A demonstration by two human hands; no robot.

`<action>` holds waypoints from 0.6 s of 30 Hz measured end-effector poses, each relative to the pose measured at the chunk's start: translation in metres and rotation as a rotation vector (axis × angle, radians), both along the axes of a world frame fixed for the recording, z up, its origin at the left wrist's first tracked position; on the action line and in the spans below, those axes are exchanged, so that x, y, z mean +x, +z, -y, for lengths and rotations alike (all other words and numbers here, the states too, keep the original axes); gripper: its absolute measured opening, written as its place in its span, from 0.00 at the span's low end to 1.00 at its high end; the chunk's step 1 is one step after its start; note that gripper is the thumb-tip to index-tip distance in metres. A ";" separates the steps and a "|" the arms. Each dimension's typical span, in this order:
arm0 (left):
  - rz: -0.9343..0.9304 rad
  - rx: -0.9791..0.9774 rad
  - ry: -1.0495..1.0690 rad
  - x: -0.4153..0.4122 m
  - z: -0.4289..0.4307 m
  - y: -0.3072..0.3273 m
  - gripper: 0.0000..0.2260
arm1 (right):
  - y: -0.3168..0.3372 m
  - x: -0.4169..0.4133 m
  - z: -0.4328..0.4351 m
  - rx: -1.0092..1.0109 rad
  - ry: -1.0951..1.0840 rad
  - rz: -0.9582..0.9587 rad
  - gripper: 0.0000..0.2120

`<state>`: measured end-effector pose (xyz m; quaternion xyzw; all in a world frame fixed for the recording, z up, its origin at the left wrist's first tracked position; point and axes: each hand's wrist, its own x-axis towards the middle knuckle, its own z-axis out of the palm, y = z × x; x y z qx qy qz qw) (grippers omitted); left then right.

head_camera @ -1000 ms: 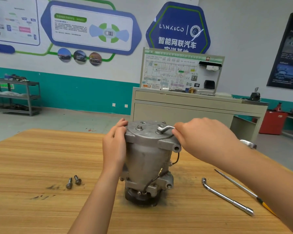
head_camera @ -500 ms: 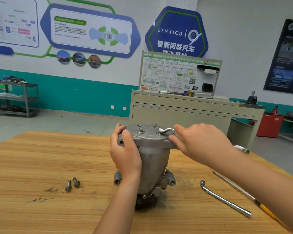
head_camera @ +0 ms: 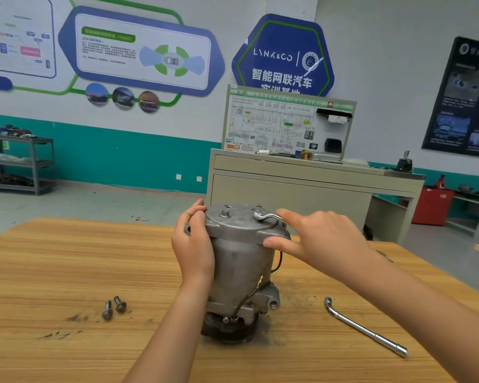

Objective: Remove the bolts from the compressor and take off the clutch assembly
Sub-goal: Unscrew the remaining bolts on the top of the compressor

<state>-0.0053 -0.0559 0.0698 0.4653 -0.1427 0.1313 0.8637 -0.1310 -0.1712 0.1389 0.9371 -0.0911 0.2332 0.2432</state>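
The grey compressor [head_camera: 241, 261] stands upright on the wooden table [head_camera: 67, 272], with its dark clutch assembly [head_camera: 224, 331] at the bottom against the tabletop. My left hand [head_camera: 195, 244] grips the upper left side of the body and the rim of the top plate. A small bent wrench [head_camera: 266, 217] sits on a bolt on the top plate. My right hand [head_camera: 324, 239] holds its handle under the fingers, with the thumb pressed on the plate's edge. Another bolt [head_camera: 225, 213] stands in the plate. Two loose bolts [head_camera: 114, 308] lie to the left.
An L-shaped socket wrench [head_camera: 365, 327] lies on the table to the right of the compressor. Dark grease smears [head_camera: 58, 334] mark the wood at front left. Behind the table stand a beige training bench [head_camera: 288, 189] and a metal shelf [head_camera: 17, 161].
My left hand slid from the compressor's side round onto its upper left edge. My right thumb dropped onto the plate's rim, and the compressor body turned slightly.
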 end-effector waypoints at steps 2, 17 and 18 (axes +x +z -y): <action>0.029 0.027 0.018 -0.004 0.001 -0.003 0.09 | 0.002 0.004 0.005 0.014 0.008 -0.003 0.35; 0.119 0.119 0.089 -0.011 0.007 -0.008 0.09 | 0.030 0.007 -0.001 -0.260 -0.010 -0.139 0.21; 0.127 0.121 0.091 -0.011 0.007 -0.008 0.10 | 0.033 0.008 -0.002 -0.256 -0.008 -0.152 0.20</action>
